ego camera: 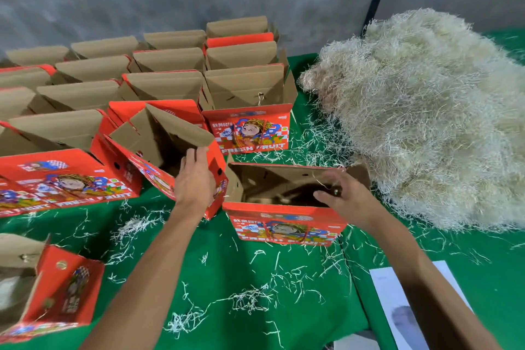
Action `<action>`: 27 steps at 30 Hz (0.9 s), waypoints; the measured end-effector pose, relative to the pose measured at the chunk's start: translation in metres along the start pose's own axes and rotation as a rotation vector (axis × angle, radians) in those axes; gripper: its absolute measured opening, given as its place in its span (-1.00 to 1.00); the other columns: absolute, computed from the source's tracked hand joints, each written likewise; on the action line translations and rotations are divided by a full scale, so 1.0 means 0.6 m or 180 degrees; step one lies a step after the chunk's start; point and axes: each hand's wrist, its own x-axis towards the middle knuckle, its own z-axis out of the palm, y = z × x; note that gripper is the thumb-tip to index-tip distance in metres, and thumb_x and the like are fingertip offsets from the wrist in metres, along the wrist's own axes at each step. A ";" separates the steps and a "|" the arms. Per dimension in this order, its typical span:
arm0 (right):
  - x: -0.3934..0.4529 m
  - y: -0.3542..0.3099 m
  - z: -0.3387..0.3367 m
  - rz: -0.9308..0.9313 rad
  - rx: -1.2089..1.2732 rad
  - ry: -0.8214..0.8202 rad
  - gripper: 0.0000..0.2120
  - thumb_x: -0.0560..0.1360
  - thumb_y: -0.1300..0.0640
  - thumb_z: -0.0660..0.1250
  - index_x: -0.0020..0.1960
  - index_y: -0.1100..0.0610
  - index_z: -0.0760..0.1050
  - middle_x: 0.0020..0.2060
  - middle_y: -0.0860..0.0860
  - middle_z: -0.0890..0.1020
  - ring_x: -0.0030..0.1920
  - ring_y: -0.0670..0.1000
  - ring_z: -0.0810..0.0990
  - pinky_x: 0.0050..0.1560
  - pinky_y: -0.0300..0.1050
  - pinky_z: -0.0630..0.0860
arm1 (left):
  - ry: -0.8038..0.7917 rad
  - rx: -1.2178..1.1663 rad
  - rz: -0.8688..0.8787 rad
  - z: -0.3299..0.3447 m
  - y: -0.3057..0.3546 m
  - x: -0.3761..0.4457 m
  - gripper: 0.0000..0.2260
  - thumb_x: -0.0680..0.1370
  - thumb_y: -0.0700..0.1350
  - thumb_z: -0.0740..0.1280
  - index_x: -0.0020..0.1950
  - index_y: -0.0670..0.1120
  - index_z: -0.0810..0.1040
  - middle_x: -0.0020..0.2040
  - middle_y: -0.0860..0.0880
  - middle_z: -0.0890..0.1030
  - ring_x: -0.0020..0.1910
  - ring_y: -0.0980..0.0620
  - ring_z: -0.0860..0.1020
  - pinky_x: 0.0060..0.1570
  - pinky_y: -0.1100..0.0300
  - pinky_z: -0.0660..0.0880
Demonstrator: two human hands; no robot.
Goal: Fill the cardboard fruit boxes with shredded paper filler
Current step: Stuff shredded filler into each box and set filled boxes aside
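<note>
- The nearest open box (284,207) sits at the centre of the green table (227,278); its inside looks dark, with perhaps a little pale matter at the bottom, so I judge it barely filled, if at all.
- The right hand (343,196) hovers over that box's right half, fingers loosely spread and slightly curled; whether it pinches any strands I cannot tell.
- The left hand (194,179) reaches toward 11 o'clock, fingers straight and together, touching the raised flap of a tilted box (159,150) that leans against its neighbours.
- The shredded paper pile (426,122) lies at 2 o'clock, just beside the centre box, its edge nearly touching the box's far right corner.
- Rows of open boxes (159,74) stand from 9 to 12 o'clock; the insides in view show bare cardboard, so most of the job appears left to do.
- Another box (51,287) at 8 o'clock holds something pale, possibly filler.
- Loose strands (250,298) scatter at 6 o'clock, where open cloth gives room.
- A white sheet (397,301) lies at 5 o'clock near the table edge.
</note>
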 end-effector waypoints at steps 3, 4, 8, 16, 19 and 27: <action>0.002 0.001 0.001 0.0054 0.0155 -0.0037 -0.52 0.51 -0.22 0.37 0.37 -0.17 0.37 0.25 -0.21 0.47 0.28 -0.12 0.43 0.23 -0.09 0.35 | 0.0159 -0.0142 -0.0170 0.005 0.004 0.017 -0.48 0.44 -0.36 0.36 0.35 -0.09 0.32 0.23 -0.16 0.34 0.24 -0.18 0.39 0.09 -0.08 0.51; 0.002 0.001 0.004 0.0098 0.0223 -0.0020 -0.45 0.51 -0.23 0.36 0.43 -0.16 0.32 0.26 -0.22 0.41 0.29 -0.13 0.39 0.27 -0.07 0.33 | 0.0149 -0.0145 -0.0157 0.006 0.005 0.027 -0.51 0.46 -0.36 0.34 0.34 -0.10 0.34 0.23 -0.17 0.36 0.24 -0.19 0.39 0.10 -0.09 0.50; 0.003 0.009 0.014 0.0106 0.0469 0.0062 -0.35 0.51 -0.24 0.36 0.52 -0.12 0.24 0.31 -0.23 0.34 0.33 -0.19 0.30 0.33 -0.14 0.25 | -0.0161 0.0078 -0.0415 0.015 0.007 0.089 -0.77 0.50 -0.28 0.32 0.15 -0.20 0.53 0.10 -0.24 0.58 0.12 -0.26 0.55 0.07 -0.09 0.51; 0.002 0.006 0.013 0.0056 0.0742 0.0147 -0.47 0.53 -0.13 0.39 0.45 -0.09 0.35 0.40 -0.16 0.43 0.38 -0.17 0.37 0.46 -0.08 0.27 | -0.0262 0.0209 -0.0941 0.032 0.028 0.174 -0.81 0.58 -0.27 0.23 0.15 -0.27 0.54 0.14 -0.28 0.60 0.16 -0.27 0.56 0.12 -0.05 0.51; -0.001 0.005 0.013 0.0040 0.0793 0.0150 -0.66 0.55 -0.16 0.36 0.29 -0.25 0.41 0.23 -0.30 0.49 0.19 -0.42 0.43 0.24 -0.33 0.32 | -0.0172 0.0214 -0.0797 0.031 0.031 0.184 -0.75 0.57 -0.29 0.24 0.24 -0.30 0.46 0.21 -0.32 0.55 0.22 -0.31 0.50 0.25 -0.14 0.44; 0.027 0.024 -0.029 0.0467 0.1771 0.0880 -0.83 0.63 0.09 0.23 0.02 0.16 0.53 -0.06 0.24 0.58 -0.21 0.18 0.56 -0.06 0.01 0.60 | 0.0917 -0.1555 0.1481 0.006 0.150 0.034 -0.91 0.58 -0.10 0.26 0.02 -0.03 0.55 0.01 0.05 0.59 0.05 0.11 0.54 0.14 0.22 0.45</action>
